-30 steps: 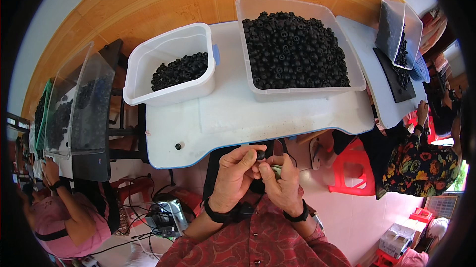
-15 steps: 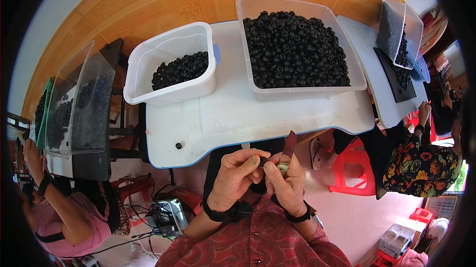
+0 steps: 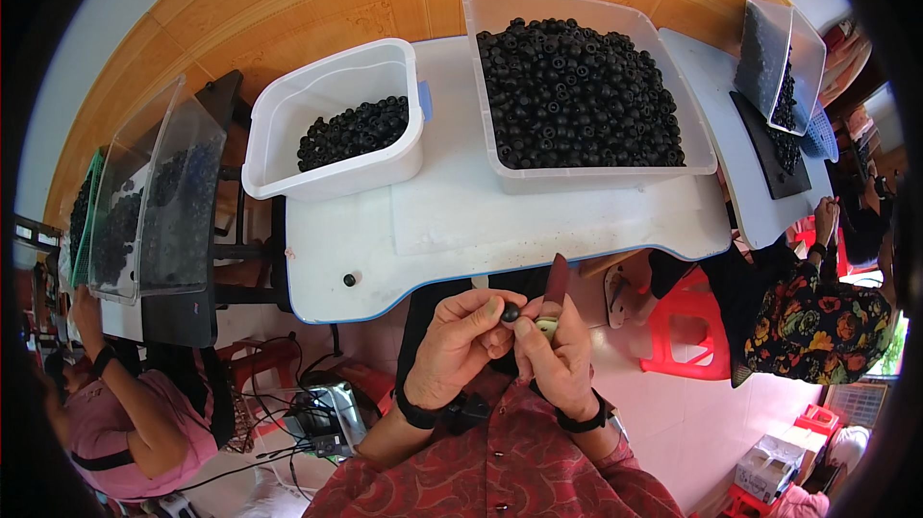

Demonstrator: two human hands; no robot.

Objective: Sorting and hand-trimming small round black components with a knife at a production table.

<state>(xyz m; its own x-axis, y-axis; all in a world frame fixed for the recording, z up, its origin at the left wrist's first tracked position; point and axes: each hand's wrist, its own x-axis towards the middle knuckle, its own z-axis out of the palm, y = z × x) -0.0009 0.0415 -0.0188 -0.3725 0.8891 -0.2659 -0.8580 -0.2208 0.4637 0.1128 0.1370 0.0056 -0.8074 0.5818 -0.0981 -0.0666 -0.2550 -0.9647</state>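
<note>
Just beyond the table's front edge, my left hand (image 3: 454,337) pinches a small round black piece (image 3: 511,311) between thumb and fingertips. My right hand (image 3: 560,357) is closed around the pale green handle of a knife (image 3: 556,280). Its reddish-looking blade points up and away from me, and my right thumb lies close beside the black piece. Both hands nearly touch. A large translucent bin (image 3: 606,173) heaped with similar black pieces, some with holes, stands ahead. Left of it is a white tub (image 3: 332,189) holding a smaller pile.
One loose black piece (image 3: 349,280) lies on the white table (image 3: 452,230) at its left front. Side tables carry more clear bins (image 3: 173,259). A person in pink (image 3: 144,422) works at left, another in a flowered shirt (image 3: 817,326) at right, near a red stool (image 3: 683,335).
The black piece has turned and shows more of its round side between my fingers. The knife blade has shifted slightly left. At left, the other person's hand has lowered.
</note>
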